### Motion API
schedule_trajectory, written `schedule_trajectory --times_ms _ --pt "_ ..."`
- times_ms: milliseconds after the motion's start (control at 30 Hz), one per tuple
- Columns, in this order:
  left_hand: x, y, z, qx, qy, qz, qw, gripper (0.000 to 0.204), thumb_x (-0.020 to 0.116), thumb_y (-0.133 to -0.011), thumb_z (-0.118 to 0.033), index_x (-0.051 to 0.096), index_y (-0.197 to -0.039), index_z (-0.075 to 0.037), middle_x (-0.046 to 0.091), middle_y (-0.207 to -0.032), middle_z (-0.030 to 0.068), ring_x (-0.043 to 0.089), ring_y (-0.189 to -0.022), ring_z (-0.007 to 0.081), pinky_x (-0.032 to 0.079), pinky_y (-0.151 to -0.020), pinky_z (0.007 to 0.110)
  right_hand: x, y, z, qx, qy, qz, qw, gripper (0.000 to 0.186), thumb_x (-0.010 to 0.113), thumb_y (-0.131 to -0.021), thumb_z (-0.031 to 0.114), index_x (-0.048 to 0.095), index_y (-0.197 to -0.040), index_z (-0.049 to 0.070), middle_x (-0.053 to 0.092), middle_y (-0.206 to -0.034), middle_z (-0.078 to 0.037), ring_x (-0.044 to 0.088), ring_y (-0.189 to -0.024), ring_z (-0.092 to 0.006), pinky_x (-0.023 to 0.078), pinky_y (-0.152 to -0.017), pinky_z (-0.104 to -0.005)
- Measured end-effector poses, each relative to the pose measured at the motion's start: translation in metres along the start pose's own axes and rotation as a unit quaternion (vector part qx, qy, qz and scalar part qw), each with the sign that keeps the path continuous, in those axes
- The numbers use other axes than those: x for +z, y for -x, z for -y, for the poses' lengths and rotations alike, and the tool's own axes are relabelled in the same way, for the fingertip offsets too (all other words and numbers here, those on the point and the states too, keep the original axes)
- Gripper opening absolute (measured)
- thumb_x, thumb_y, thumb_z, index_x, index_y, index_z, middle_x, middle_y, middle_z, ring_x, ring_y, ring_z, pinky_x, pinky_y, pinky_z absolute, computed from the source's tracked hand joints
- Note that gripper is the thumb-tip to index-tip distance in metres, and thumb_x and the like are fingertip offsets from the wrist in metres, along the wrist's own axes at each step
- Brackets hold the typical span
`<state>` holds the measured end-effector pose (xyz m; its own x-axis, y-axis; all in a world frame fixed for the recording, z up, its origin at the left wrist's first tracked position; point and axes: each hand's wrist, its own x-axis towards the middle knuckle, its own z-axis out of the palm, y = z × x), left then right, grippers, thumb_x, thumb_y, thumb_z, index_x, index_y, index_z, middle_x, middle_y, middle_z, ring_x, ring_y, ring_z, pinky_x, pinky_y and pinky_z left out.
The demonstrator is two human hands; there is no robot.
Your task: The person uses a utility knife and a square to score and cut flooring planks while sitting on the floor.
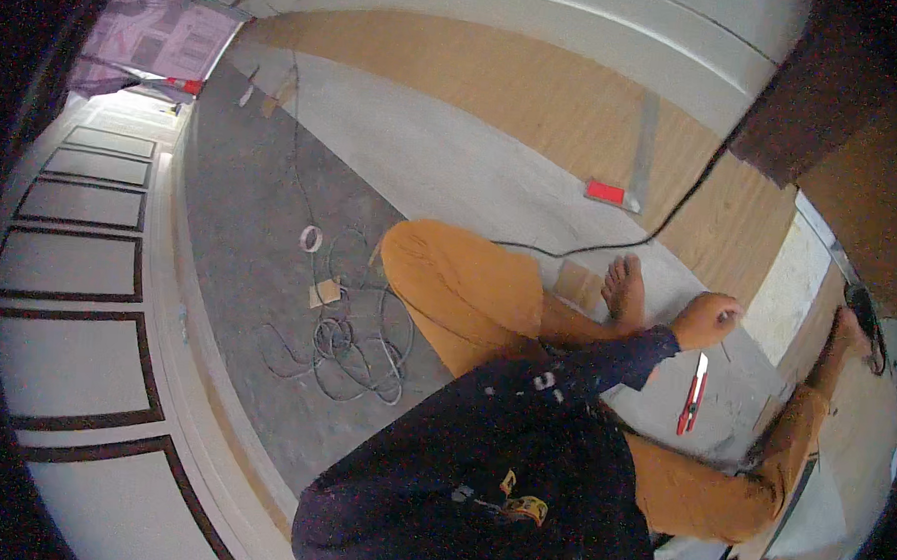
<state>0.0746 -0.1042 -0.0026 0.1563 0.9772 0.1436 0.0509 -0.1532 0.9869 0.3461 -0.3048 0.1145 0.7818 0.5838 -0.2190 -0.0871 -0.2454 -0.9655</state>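
From the left hand (705, 323), there is room to pass rightward over the pale board (791, 283), until the right foot (849, 333) stands in the way. The left foot (624, 281) blocks its left, the black cord (688, 196) arcs farther out, and the red cutter (693, 399) lies just nearer the body.

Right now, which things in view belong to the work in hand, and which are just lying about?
Likely in the work:
- red cutter, near the left hand
- wood-look flooring

Apparently lying about:
- looped cable
- white ring
- tan scrap
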Motion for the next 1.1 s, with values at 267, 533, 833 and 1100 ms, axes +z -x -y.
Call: schedule_trajectory --times_ms 267,533,833,1100 --pt "-0.034 -0.148 -0.019 0.112 -0.135 0.105 0.979 0.019 0.062 -0.084 -0.02 0.074 -0.09 -0.007 0.072 -0.088 0.0176 0.069 -0.081 0.037 0.053 -0.074 0.047 -0.07 0.038 -0.031 -0.008 0.115 -0.125 0.985 0.055 0.064 -0.095 0.037 0.056 -0.135 0.0 0.062 -0.129 -0.016 0.059 -0.118 -0.0296 0.045 -0.103 -0.0394" --pt "-0.041 -0.139 0.034 0.188 -0.162 0.259 0.933 0.028 0.067 -0.09 -0.022 0.073 -0.11 -0.004 0.073 -0.097 0.0217 0.07 -0.09 0.0343 0.054 -0.082 0.045 -0.203 0.112 -0.094 0.065 0.269 -0.268 0.923 0.057 0.066 -0.093 0.041 0.059 -0.132 0.0 0.064 -0.127 -0.016 0.06 -0.117 -0.0297 0.046 -0.101 -0.0397" --pt "-0.101 -0.097 0.089 -0.092 -0.009 0.224 0.97 0.036 0.059 -0.102 -0.021 0.065 -0.127 0.003 0.07 -0.103 0.0095 0.065 -0.09 0.0158 0.054 -0.078 0.029 -0.251 0.172 -0.082 0.167 0.323 -0.486 0.795 0.059 0.068 -0.091 0.044 0.061 -0.129 0.0 0.065 -0.125 -0.016 0.062 -0.115 -0.0298 0.047 -0.099 -0.0399" --pt "-0.099 -0.071 0.045 -0.119 -0.032 0.178 0.976 0.035 0.056 -0.104 -0.02 0.062 -0.13 0.002 0.068 -0.097 0.0055 0.061 -0.082 0.0119 0.051 -0.071 0.027 -0.282 0.226 -0.125 0.301 0.324 -0.537 0.718 0.06 0.069 -0.09 0.047 0.063 -0.127 0.0 0.067 -0.123 -0.016 0.063 -0.114 -0.0299 0.048 -0.098 -0.0402"
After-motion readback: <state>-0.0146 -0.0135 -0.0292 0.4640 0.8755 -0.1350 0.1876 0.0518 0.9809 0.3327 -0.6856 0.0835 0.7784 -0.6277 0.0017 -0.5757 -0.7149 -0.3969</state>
